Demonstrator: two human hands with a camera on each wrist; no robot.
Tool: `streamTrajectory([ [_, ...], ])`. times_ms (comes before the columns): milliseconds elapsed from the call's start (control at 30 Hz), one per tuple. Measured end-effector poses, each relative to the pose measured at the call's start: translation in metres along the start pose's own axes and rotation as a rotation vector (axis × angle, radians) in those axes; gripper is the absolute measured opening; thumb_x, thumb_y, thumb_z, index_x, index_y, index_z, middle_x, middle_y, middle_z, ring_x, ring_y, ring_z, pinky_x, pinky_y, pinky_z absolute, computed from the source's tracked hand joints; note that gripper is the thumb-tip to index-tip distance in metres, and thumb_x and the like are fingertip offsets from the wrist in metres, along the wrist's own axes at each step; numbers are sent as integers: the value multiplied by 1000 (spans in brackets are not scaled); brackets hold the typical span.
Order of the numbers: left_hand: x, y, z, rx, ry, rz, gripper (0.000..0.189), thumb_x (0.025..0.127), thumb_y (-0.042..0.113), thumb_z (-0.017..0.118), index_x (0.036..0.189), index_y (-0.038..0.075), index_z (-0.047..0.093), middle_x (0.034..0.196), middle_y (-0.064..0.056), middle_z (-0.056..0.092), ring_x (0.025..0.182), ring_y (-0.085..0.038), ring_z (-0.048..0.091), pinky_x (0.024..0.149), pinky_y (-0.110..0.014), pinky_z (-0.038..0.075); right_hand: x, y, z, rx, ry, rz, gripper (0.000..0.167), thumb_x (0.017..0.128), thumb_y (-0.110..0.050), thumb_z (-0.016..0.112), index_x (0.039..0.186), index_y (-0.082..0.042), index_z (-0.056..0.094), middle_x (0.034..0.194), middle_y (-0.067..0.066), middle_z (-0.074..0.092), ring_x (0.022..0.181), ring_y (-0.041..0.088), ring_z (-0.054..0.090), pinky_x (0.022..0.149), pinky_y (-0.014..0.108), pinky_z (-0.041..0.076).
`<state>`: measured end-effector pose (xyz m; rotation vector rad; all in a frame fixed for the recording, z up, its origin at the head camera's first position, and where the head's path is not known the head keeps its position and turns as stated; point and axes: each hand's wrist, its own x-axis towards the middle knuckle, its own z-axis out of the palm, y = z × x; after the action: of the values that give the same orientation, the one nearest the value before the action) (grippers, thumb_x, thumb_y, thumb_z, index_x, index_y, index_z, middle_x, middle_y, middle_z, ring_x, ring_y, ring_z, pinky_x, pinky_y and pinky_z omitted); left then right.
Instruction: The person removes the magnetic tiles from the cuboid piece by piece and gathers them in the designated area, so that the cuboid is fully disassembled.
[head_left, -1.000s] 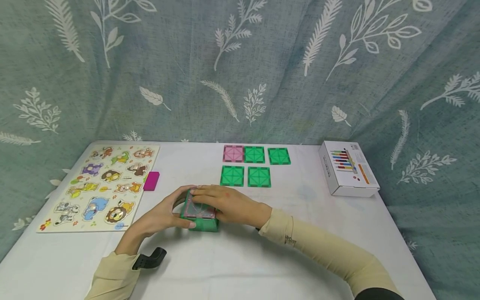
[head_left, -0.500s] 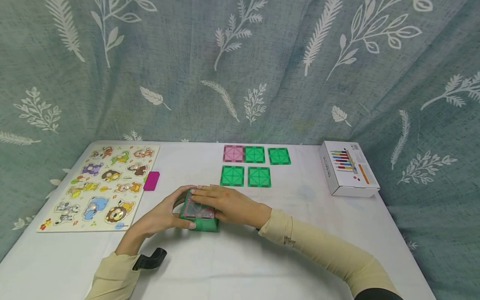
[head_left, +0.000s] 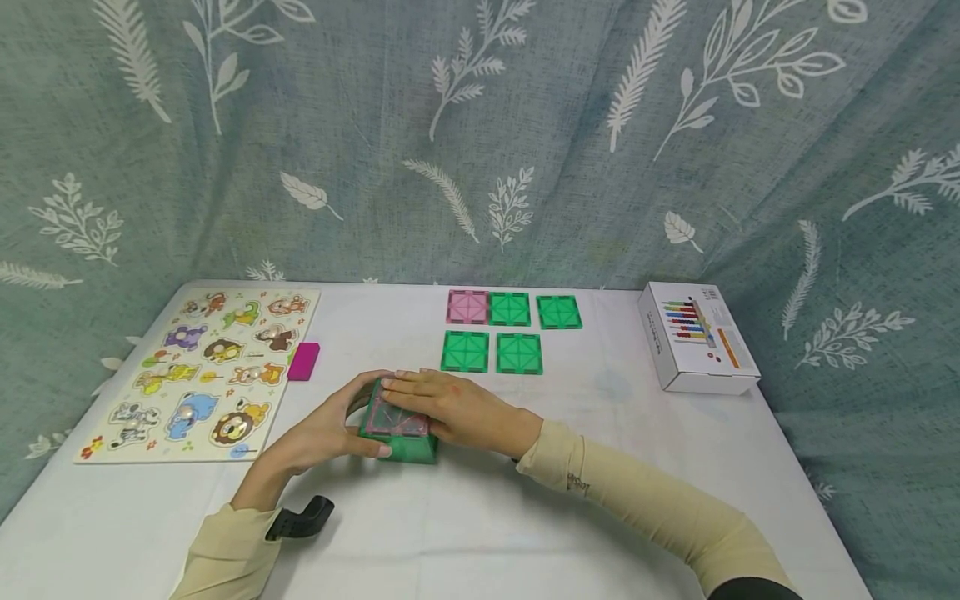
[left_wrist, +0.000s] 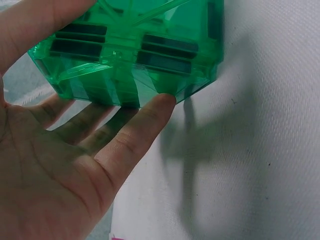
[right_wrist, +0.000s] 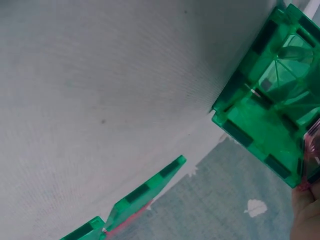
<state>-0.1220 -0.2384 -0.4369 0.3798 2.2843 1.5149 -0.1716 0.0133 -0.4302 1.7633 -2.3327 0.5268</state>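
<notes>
So, the white table (head_left: 600, 508) is stretching before me, an animal board (head_left: 251, 396) lying left, a printed box (head_left: 693, 337) sitting right. My left hand (head_left: 324, 427) is clamping round the green tile box (head_left: 410, 451), right of the board, while my right hand (head_left: 472, 408) is resting straight fingers across its pink top (head_left: 390, 422). Four green tiles (head_left: 464, 352) and one pink tile (head_left: 467, 307) are lying beyond, a magenta block (head_left: 303, 362) sitting at the board's edge.
</notes>
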Motion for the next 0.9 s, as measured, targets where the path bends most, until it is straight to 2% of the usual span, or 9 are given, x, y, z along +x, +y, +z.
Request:
streamTrajectory([
  [600, 0, 2, 0, 7, 1, 3, 100, 76, 18, 88, 155, 16, 26, 165, -19, 23, 154, -48, 12, 111, -61, 40, -4, -3, 7, -184, 46, -12, 52, 100, -16, 62, 150, -12, 48, 155, 2, 50, 147, 17, 44, 124, 28, 28],
  [900, 0, 0, 1, -3, 0, 5, 100, 76, 18, 88, 155, 16, 27, 164, -19, 25, 154, -48, 14, 111, -61, 41, -5, -2, 11, -170, 45, -16, 53, 100, -12, 61, 151, -11, 46, 156, 3, 48, 148, 18, 43, 123, 32, 31],
])
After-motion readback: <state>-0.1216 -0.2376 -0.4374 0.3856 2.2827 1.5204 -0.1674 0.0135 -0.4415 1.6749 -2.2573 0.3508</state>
